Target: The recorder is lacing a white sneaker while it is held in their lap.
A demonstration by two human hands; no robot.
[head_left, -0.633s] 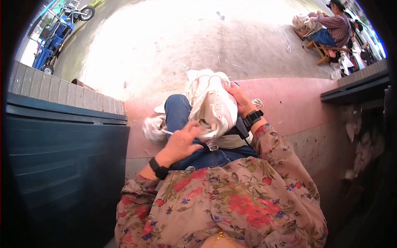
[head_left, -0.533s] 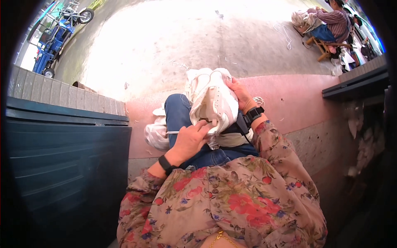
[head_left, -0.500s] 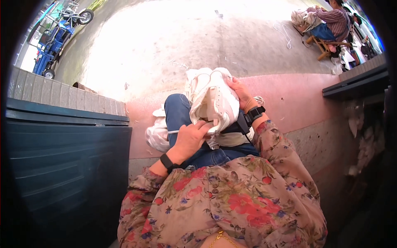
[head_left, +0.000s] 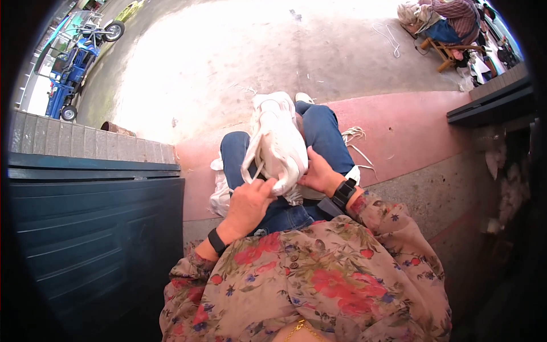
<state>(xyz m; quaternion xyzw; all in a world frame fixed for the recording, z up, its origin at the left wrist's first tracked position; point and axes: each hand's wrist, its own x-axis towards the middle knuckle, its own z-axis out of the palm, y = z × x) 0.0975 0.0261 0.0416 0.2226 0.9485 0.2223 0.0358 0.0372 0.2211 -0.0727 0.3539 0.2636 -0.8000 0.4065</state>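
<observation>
— What is shown, and does any lettering read?
— One white sneaker (head_left: 290, 142), heel toward me, between my hands. My left hand (head_left: 248, 208) is clamped on its heel collar; my right hand (head_left: 323, 174), thumb and fingers parted, touches its side. Any markings are too small to read.
— Counted, the surroundings?
— Two black wristbands (head_left: 216, 242), one behind each hand's fingers; one bunch of white laces (head_left: 354, 133) beyond my right fingers; one whitish bundle (head_left: 220, 198) left of my left fingers.

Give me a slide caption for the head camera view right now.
Left hand at the near end of a white shoe, right hand at its right side, above blue jeans.
</observation>
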